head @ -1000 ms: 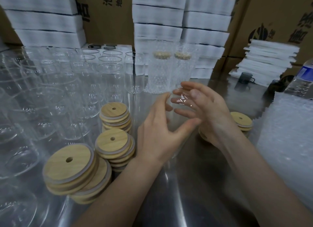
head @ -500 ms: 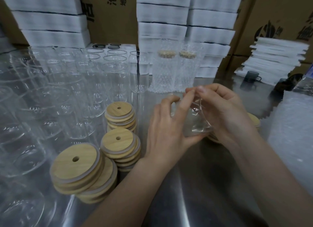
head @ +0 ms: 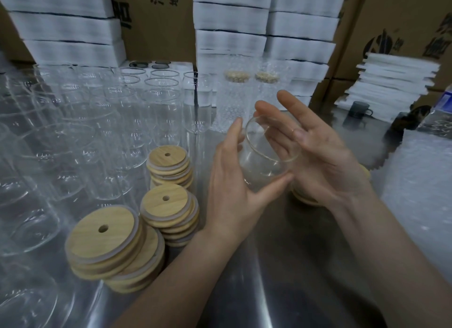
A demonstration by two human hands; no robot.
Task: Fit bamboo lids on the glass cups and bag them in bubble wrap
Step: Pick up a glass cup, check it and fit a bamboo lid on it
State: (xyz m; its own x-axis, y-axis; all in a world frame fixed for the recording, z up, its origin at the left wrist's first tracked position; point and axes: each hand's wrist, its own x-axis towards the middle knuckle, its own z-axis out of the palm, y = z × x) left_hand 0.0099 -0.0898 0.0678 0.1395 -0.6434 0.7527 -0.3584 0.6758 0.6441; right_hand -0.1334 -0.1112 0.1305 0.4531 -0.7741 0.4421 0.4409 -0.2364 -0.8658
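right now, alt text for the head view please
A person's left hand and right hand hold a tilted, lidless glass cup between them above a steel table. Stacks of bamboo lids and rows of empty glasses stand to the left.

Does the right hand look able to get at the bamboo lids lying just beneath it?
Probably yes: the right hand is open beside the glass cup, which the left hand grips, and the bamboo lids lie right under its wrist, nothing between.
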